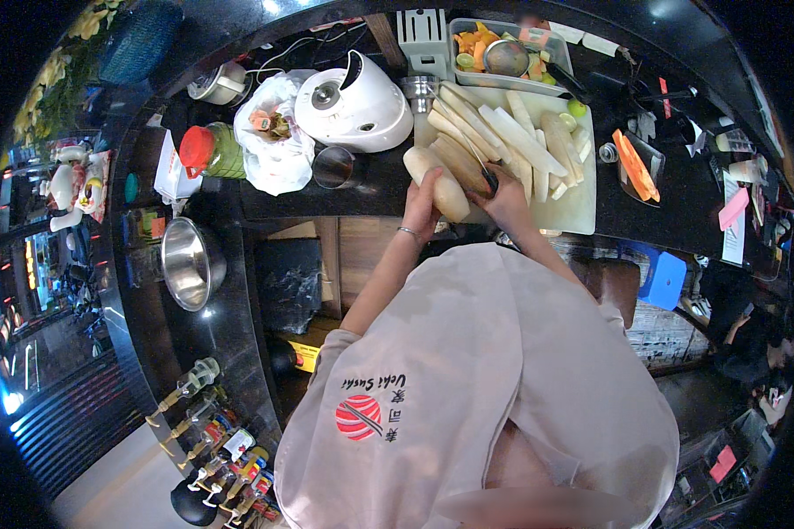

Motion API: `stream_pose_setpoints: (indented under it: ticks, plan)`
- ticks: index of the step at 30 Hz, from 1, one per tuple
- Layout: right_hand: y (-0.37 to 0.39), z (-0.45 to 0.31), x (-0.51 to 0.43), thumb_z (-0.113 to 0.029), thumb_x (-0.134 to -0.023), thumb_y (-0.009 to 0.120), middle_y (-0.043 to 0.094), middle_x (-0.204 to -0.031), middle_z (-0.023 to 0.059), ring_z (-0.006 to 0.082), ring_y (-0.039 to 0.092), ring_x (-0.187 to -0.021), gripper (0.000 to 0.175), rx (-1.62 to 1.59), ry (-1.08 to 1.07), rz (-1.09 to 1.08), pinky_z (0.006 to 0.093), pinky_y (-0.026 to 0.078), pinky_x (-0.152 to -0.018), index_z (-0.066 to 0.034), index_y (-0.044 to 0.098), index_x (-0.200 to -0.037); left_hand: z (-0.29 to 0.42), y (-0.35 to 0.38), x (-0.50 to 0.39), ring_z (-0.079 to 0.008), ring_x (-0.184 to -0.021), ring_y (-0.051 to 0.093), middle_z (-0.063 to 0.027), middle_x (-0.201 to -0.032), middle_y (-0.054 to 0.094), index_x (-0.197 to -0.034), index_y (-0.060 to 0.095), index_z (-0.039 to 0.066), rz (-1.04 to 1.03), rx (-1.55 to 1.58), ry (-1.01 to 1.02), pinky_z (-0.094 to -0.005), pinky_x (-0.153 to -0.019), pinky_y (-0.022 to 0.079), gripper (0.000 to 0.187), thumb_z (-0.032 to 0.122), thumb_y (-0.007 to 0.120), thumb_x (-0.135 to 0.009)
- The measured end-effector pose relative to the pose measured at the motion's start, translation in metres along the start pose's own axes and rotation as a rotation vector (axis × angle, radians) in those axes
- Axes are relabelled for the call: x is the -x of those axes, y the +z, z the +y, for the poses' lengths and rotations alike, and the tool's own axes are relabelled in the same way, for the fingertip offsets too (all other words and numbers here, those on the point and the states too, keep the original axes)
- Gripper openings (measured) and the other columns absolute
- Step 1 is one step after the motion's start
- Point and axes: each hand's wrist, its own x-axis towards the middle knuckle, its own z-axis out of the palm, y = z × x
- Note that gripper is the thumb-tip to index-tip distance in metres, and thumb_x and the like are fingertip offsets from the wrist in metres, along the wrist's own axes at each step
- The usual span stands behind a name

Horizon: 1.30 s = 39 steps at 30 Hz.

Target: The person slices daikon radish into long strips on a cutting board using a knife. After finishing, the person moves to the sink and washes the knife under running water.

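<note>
My left hand (424,203) grips a thick, pale, peeled root vegetable (435,182), probably a daikon, at the left edge of the white cutting board (581,210). Just to its right, my right hand (501,195) is closed around the black handle of a kitchen knife (489,177), whose thin blade points up and left over the board. Long pale vegetable pieces (528,140) are heaped across the board. A browner piece (460,162) lies between my hands. Limes (576,108) lie near the board's upper right corner.
A white kitchen appliance (370,106), a dark cup (337,168), a white plastic bag (274,159) and a red-lidded jar (221,152) stand left. Behind the board is a plastic tub (460,76) of cut produce. Orange pieces (635,168) lie right; a steel bowl (188,264) sits far left.
</note>
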Motion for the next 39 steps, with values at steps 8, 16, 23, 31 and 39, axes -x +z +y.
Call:
stream_pose_setpoints:
  ticks: [8,16,23,31,39]
  plan:
    - [0.025,0.019,0.009,-0.014,-0.067,0.085,0.060,-0.122,0.0220,0.0380,0.060,-0.111,0.060,0.123,-0.132,0.090,0.0411,0.050,-0.096,0.0039,0.060,-0.118,0.008,-0.007,-0.003,-0.0231,-0.096,0.063,-0.0090,-0.110,0.060,-0.130,0.046,0.006,-0.045,-0.017,-0.070,-0.0418,-0.082,0.055,0.058,0.043,0.064,-0.090]
    - [-0.001,-0.019,0.004,-0.016,-0.063,0.085,0.067,-0.105,0.0240,0.0394,0.065,-0.099,0.063,-0.059,0.123,0.011,0.0438,0.053,-0.089,0.0049,0.060,-0.116,0.006,-0.023,-0.002,-0.0227,-0.098,0.064,-0.0092,-0.110,0.060,-0.130,0.046,0.005,0.011,0.063,-0.112,-0.0394,-0.085,0.054,0.056,0.041,0.063,-0.091]
    - [0.005,0.008,0.014,-0.028,-0.061,0.089,0.067,-0.086,0.0170,0.0334,0.066,-0.080,0.052,-0.112,0.249,-0.075,0.0421,0.054,-0.076,-0.0020,0.063,-0.098,0.009,-0.011,-0.001,-0.0251,-0.102,0.064,-0.0101,-0.114,0.060,-0.132,0.045,0.005,-0.052,0.156,-0.128,-0.0408,-0.087,0.054,0.055,0.040,0.061,-0.092]
    - [-0.039,0.004,0.017,-0.032,-0.062,0.089,0.064,-0.079,0.0124,0.0282,0.064,-0.070,0.055,-0.209,0.098,0.181,0.0382,0.053,-0.071,-0.0027,0.067,-0.104,0.032,0.043,0.011,-0.0319,-0.110,0.061,-0.0177,-0.119,0.058,-0.135,0.039,0.002,-0.326,0.055,-0.019,-0.0494,-0.094,0.053,0.058,0.041,0.052,-0.095]
    - [-0.121,0.018,-0.017,-0.024,-0.066,0.087,0.066,-0.083,0.0151,0.0295,0.066,-0.075,0.049,0.051,0.094,0.268,0.0396,0.053,-0.072,-0.0002,0.066,-0.103,0.020,0.113,-0.048,-0.0313,-0.110,0.062,-0.0178,-0.118,0.060,-0.133,0.039,-0.002,-0.533,0.048,-0.036,-0.0492,-0.094,0.053,0.053,0.036,0.049,-0.099]
